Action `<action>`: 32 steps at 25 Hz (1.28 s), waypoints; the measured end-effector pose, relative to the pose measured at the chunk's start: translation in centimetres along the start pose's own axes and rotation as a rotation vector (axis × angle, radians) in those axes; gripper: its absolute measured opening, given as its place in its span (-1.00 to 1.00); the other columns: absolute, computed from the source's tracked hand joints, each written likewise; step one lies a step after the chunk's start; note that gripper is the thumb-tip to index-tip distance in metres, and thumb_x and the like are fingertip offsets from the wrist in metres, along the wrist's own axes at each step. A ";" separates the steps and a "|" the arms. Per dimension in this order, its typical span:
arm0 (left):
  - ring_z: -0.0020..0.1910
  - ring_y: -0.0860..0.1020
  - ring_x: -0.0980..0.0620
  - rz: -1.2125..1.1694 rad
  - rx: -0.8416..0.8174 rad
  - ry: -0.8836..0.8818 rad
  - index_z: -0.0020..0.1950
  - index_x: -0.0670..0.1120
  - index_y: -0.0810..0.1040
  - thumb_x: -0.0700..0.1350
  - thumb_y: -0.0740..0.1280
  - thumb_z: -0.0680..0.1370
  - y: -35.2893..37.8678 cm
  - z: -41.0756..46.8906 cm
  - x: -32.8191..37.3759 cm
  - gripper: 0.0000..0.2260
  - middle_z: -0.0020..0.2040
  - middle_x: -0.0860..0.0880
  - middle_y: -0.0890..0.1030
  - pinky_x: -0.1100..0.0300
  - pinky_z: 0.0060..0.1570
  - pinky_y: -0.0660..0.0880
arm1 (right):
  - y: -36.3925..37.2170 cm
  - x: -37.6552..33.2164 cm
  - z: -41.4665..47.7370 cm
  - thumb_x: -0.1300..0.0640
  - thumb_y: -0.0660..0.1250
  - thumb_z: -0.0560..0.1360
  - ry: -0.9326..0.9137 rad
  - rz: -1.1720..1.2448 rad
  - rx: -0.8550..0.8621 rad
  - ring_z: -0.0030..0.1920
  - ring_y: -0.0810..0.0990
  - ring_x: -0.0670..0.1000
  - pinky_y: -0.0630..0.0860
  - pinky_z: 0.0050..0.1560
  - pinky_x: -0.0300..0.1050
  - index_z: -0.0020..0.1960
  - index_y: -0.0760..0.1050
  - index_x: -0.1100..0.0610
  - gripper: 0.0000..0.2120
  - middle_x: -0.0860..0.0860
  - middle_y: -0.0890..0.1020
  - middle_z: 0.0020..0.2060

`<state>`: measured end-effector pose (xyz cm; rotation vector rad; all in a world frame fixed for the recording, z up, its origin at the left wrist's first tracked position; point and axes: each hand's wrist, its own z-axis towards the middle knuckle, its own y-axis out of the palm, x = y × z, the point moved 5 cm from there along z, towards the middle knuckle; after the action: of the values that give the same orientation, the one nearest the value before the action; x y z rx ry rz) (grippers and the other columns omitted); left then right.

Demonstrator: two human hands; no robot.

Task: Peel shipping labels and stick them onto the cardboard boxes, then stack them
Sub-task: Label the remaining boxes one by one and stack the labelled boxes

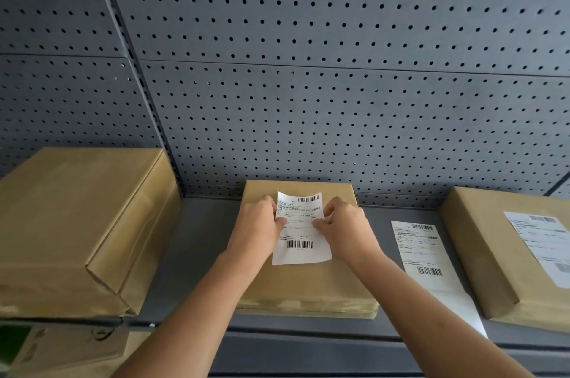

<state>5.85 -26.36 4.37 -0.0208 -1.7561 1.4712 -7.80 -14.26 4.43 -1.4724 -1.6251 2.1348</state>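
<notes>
Three cardboard boxes sit along a grey shelf [191,254] backed by a grey pegboard [308,69]. Both hands work over the middle box [308,288], which stands against the far edge of the shelf.

The left hand [262,223] pinches the left edge of a white shipping label [300,232]; its grip is clamped on the paper, thumb on the printed face. The right hand [342,223] pinches the right edge in the same way, its grip also clamped on the label. The label lies lengthwise over the top of the middle box with a barcode at each end. Its near end lies low over the cardboard and its far edge bows. Whether it is stuck down I cannot tell.

The left box [77,223] is the largest and stands well apart from the middle one, its top bare. The right box [493,254] carries a stuck label [543,242] on its top. Between the middle and right boxes a second label [422,254] lies flat on the shelf, printed side up, just beside the right box, with a blank white sheet [472,316] at its near end.

Below the shelf, at the near left, another cardboard box [61,350] shows in part.
</notes>
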 end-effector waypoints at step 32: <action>-0.13 0.58 -0.04 -0.008 0.004 -0.016 0.13 -0.08 0.46 -0.02 0.45 0.56 -0.4 -0.3 -0.2 -0.74 -0.04 -0.02 0.58 0.11 -0.21 0.47 | 0.1 -0.1 -0.5 0.07 0.29 0.58 -0.068 -0.111 -0.021 -0.21 0.61 0.08 0.57 -0.23 -0.04 0.21 0.43 0.06 -0.78 0.03 0.65 -0.17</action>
<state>6.34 -26.34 4.58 0.0002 -1.7642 1.4721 -7.37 -14.02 4.45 -1.2951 -1.7132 2.1362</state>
